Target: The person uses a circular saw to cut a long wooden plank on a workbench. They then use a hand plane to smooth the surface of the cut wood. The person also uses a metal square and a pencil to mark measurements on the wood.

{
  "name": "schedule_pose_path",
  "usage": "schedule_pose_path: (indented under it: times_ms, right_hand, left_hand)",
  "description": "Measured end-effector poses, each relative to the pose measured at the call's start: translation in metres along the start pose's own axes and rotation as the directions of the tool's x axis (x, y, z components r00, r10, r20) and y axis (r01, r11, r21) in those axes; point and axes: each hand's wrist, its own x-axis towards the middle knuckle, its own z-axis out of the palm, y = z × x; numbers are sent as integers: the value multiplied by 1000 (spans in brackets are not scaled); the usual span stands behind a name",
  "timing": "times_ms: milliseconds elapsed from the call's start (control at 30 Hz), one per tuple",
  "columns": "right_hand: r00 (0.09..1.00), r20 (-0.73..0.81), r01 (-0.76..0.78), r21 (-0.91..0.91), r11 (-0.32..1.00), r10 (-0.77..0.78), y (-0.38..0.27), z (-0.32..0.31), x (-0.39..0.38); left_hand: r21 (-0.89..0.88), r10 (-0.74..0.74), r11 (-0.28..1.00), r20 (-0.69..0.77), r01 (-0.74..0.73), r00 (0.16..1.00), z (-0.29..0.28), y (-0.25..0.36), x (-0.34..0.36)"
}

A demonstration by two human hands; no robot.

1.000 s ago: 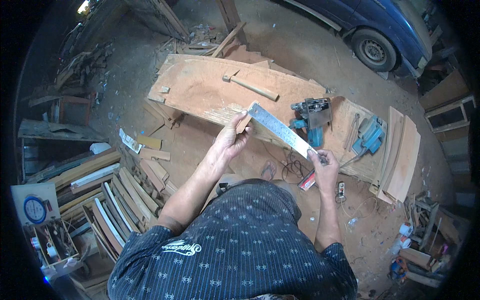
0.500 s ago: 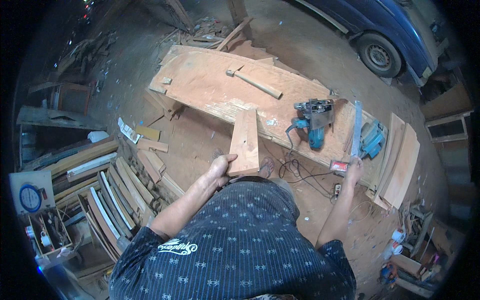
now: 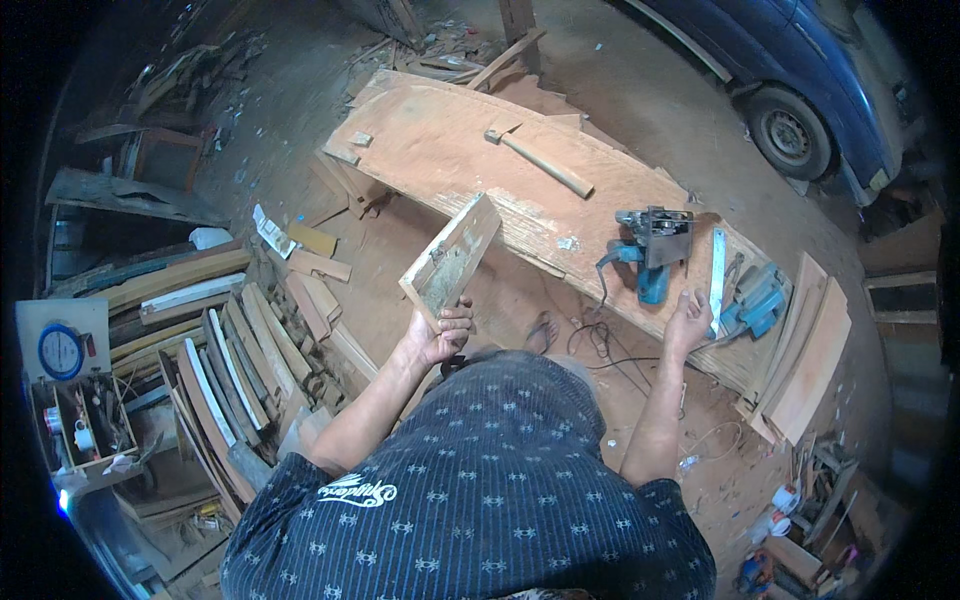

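My left hand point(image 3: 440, 335) is closed around the lower end of a short wooden board point(image 3: 455, 255), which is raised and tilted with a rough greyish face and one edge showing. My right hand point(image 3: 687, 322) is over the near right edge of the workbench, fingers curled; anything within them is hidden. Just right of it a metal ruler point(image 3: 718, 275) lies on the bench, alongside a second teal power tool point(image 3: 757, 300). A teal circular saw point(image 3: 650, 250) sits left of the ruler. Farther back on the bench is a wooden-handled hammer point(image 3: 540, 163).
The long, dusty wooden workbench point(image 3: 430, 130) runs diagonally before me. Curved planks point(image 3: 805, 350) lean at its right end. Cords point(image 3: 600, 345) tangle on the floor by my foot. Stacked timber point(image 3: 230, 365) fills the left side; a blue vehicle point(image 3: 835, 80) stands at back right.
The board in my left hand has swung up and turned, now showing its rough face. The ruler has come down onto the bench, and my right hand has moved left of it.
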Motion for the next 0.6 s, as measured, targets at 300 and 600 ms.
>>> schedule_pose_path:
  times_ms: [300,600]
  right_hand:
    - [997,79,-7,62,998,2,-11,2,-12]
    - [991,124,-67,109,992,53,-11,12,-27]
  left_hand:
    - [32,13,999,64,-15,998,1,0,0]
    - [26,-5,1000,79,3,997,2,2,-2]
